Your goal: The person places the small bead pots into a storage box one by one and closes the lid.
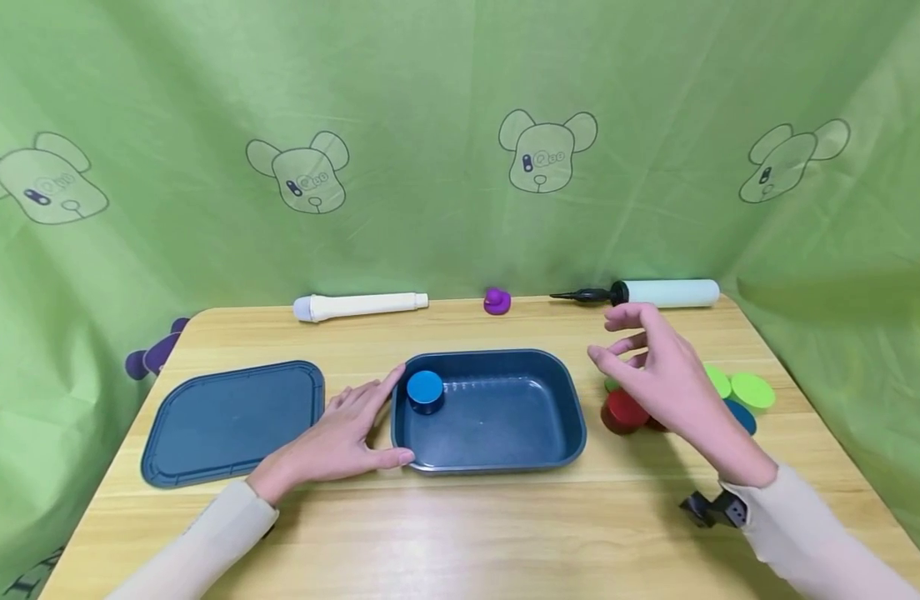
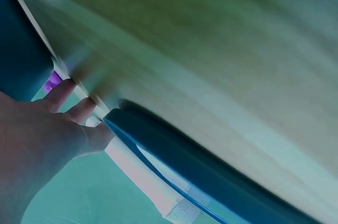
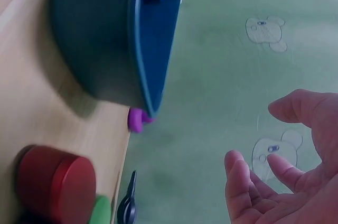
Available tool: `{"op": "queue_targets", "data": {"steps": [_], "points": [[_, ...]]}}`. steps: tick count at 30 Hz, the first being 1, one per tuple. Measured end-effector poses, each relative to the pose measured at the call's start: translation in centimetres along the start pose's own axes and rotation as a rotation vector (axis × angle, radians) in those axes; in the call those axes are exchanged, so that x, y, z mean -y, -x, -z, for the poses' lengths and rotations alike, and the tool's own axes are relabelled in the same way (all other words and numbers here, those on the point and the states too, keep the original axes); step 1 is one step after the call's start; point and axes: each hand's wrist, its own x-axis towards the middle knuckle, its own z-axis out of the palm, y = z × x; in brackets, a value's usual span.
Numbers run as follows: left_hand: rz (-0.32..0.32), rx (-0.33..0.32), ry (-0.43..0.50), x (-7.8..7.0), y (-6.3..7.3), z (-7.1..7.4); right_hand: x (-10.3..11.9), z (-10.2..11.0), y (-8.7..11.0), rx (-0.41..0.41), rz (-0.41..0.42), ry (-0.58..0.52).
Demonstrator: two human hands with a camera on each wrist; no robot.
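Note:
My left hand (image 1: 343,433) rests against the left end of a dark blue plastic box (image 1: 497,465), thumb and index finger spread along its rim. A short blue round can (image 1: 426,388) stands inside the box, in its far left corner. To the right, my right hand (image 1: 658,371) hovers above the table with loosely bent fingers and nothing between them. Under it stands a red round can (image 1: 623,412), also seen in the right wrist view, where the can (image 3: 55,184) is apart from the hand. Part of the group of cans is hidden by that hand.
Left of the box lies its dark blue lid (image 1: 235,421). Light green cans (image 1: 752,392) and a dark blue one (image 1: 741,415) stand at the right. Along the back edge are a white microphone-like stick (image 1: 362,306), a purple duck (image 1: 497,301) and a hand pump (image 1: 670,293).

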Motion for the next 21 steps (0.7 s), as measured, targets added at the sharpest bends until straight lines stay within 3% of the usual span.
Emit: {"op": "queue_targets", "data": {"steps": [7, 21], "points": [[0.027, 0.008, 0.003, 0.0, 0.1, 0.0, -2.2, 1.1, 0.9, -0.002, -0.047, 0.021], [0.022, 0.025, -0.004, -0.1, 0.0, 0.2, -6.7, 3.1, 2.9, 0.008, -0.105, 0.112]]}}
